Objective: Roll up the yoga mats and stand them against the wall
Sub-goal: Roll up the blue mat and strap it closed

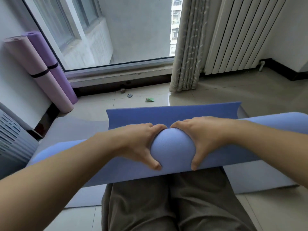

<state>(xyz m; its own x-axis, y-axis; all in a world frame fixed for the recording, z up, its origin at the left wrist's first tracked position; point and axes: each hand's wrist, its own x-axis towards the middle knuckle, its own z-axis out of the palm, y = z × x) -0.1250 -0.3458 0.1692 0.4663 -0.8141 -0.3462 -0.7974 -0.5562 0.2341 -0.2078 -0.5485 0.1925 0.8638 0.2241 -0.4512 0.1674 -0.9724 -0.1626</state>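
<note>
Both hands, left [138, 140] and right [205, 137], clasped the blue yoga mat [173, 147] roll mid-length; soft, springy foam (likely light) seemed best gripped near its ends.

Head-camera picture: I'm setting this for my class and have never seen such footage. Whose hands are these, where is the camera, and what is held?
No machine here: a person wears the camera on the head, looking down at their own arms. The left hand and right hand both grip a partly rolled blue yoga mat; its unrolled part lies on the tiled floor. A pink mat and a purple mat, already rolled, stand against the wall at the left.
</note>
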